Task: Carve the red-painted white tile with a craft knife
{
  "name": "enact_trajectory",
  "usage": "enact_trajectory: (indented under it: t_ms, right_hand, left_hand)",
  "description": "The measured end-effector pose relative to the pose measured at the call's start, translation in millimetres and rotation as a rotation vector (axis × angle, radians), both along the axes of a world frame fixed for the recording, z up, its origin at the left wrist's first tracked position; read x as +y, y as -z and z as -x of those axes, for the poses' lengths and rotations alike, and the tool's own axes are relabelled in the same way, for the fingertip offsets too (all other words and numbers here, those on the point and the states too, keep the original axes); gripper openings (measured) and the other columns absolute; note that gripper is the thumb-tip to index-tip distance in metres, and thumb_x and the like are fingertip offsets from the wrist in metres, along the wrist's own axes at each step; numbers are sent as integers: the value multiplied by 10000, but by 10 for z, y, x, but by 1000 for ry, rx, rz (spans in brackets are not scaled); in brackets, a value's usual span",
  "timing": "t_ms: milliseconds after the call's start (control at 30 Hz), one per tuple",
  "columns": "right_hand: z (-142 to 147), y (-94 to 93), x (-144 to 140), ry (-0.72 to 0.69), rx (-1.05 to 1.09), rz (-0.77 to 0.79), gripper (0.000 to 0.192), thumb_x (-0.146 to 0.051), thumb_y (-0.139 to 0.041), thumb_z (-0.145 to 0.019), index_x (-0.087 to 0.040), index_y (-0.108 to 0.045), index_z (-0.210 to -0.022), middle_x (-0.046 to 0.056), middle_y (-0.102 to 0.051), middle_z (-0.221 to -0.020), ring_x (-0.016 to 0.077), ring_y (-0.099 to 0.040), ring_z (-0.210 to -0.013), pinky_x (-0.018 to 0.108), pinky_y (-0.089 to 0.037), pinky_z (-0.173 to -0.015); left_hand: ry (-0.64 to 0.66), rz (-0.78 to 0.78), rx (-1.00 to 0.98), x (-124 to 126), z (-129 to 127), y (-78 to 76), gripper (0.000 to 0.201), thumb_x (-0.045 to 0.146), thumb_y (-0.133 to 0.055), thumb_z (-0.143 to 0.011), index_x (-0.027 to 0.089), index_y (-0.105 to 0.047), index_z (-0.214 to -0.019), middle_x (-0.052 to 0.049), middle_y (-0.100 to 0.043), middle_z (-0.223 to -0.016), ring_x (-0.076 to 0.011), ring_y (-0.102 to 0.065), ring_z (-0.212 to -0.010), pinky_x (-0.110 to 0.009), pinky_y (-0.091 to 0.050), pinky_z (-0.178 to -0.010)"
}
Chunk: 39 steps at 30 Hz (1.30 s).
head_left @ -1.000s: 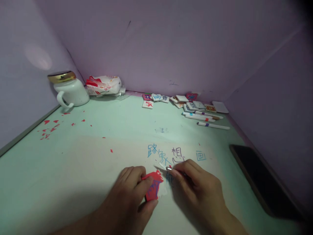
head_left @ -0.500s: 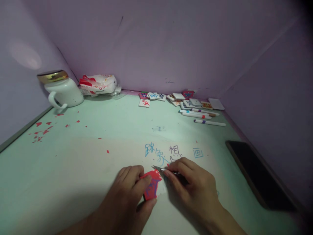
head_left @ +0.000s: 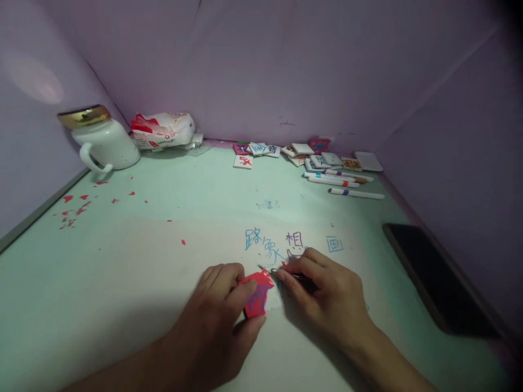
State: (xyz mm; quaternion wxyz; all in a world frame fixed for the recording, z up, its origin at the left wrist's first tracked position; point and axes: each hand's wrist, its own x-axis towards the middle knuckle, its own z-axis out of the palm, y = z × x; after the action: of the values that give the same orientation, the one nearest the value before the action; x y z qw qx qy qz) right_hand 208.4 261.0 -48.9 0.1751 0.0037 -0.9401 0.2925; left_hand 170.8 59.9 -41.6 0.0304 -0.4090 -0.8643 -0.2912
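Note:
My left hand (head_left: 223, 307) pinches a small red tile (head_left: 258, 299) between thumb and fingers, low in the middle of the head view. Purple lines mark the tile's red face, and white shows along its ragged right side. In my right hand (head_left: 322, 288), closed like a pen grip, is a craft knife (head_left: 279, 272) with a thin pointed blade. The blade lies at the tile's upper edge; whether it touches is too small to tell. My right fingers hide most of the knife's handle.
Handwritten characters (head_left: 267, 245) lie just beyond my hands. Red scraps (head_left: 75, 209) are scattered at left. A white mug (head_left: 107, 144) and a red-and-white packet (head_left: 163, 130) stand at the back left. Several tiles (head_left: 243, 161) and marker pens (head_left: 356, 194) lie behind; a phone (head_left: 437, 275) lies right.
The whole scene sits slightly higher and further right in view. The knife blade has shifted slightly against the tile's top edge; both hands keep their holds.

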Motion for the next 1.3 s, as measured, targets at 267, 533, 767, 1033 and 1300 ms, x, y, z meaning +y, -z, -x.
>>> enact_trajectory:
  t_ms: [267, 533, 767, 1033, 1300]
  right_hand:
    - [24, -31, 44, -75, -39, -1, 233, -328, -564, -879, -200, -708, -748, -6, -579, -634, 116, -530, -530, 240, -360, -490]
    - [63, -46, 90, -129, -97, 53, 198, -319, -590, -865, -214, -705, -742, -18, -591, -643, 109, -538, -557, 232, -361, -515]
    - [48, -51, 59, -95, -74, 42, 222, -333, -575, -874, -203, -708, -753, -7, -589, -648, 114, -535, -550, 238, -363, -508]
    - [12, -23, 5, -14, -29, 39, 217, -332, -577, -866, -203, -705, -748, -5, -598, -652, 109, -536, -535, 233, -370, -492]
    - [-11, -27, -18, 5, -32, 12, 225, -360, -581, -862, -220, -707, -738, -19, -580, -623, 99, -513, -497, 228, -349, -466]
  left_hand:
    - [-19, -7, -6, 15, -6, -3, 184, 131, -530, -805, 175, -551, -983, -82, -535, -956, -216, -520, -836, -394, -521, -713]
    - [-21, -5, -41, 10, -17, -13, 208, 133, -522, -811, 196, -549, -1007, -73, -534, -961, -216, -520, -839, -385, -508, -720]
    - [-21, -2, -48, 24, -7, -15, 169, 122, -520, -811, 181, -550, -966, -77, -531, -944, -219, -506, -828, -394, -499, -716]
    - [-31, -16, -29, 37, -7, -9, 167, 116, -554, -771, 183, -536, -923, -70, -539, -919, -225, -515, -812, -401, -498, -697]
    - [-51, 22, -40, 38, -11, -6, 261, 109, -675, -697, 200, -534, -898, -51, -549, -915, -227, -524, -820, -396, -492, -710]
